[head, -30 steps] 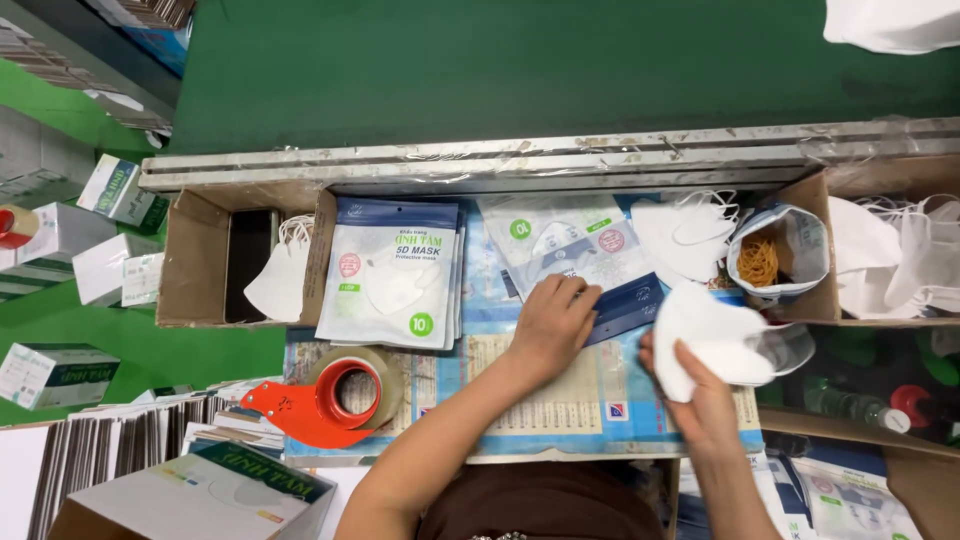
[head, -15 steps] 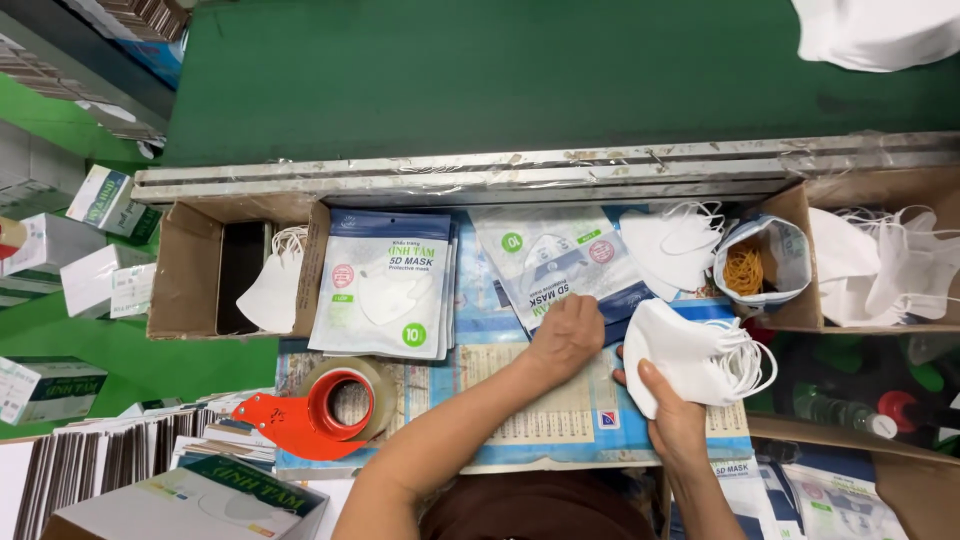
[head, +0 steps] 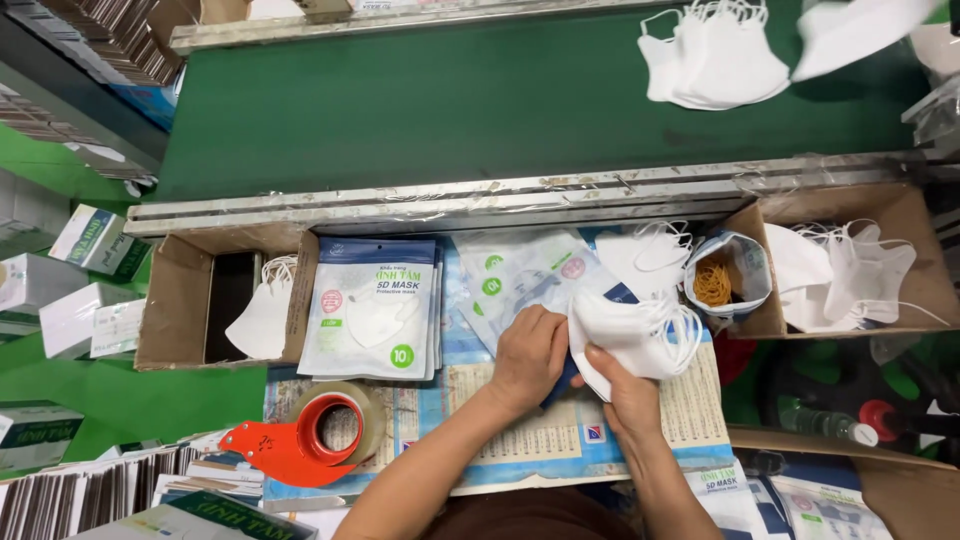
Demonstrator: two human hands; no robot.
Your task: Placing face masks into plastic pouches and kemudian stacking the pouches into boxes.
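My right hand [head: 628,392] grips a stack of white folded face masks [head: 630,335] with ear loops hanging off its right side. My left hand [head: 527,358] rests on a clear printed mask pouch [head: 525,275] lying on the work surface and touches the left edge of the mask stack. The pouch's opening is partly hidden by my hands. A pile of flat printed pouches [head: 372,307] lies to the left of my hands.
An orange tape dispenser [head: 305,445] sits at lower left. Cardboard boxes with loose masks stand at left [head: 180,300] and right [head: 860,270]. A small bag of rubber bands [head: 715,283] is beside the right box. More masks [head: 715,55] lie on the green conveyor belt [head: 420,100].
My right hand brought the mask stack leftward to my left hand at the pouch. The view shifted, showing more of the green belt.
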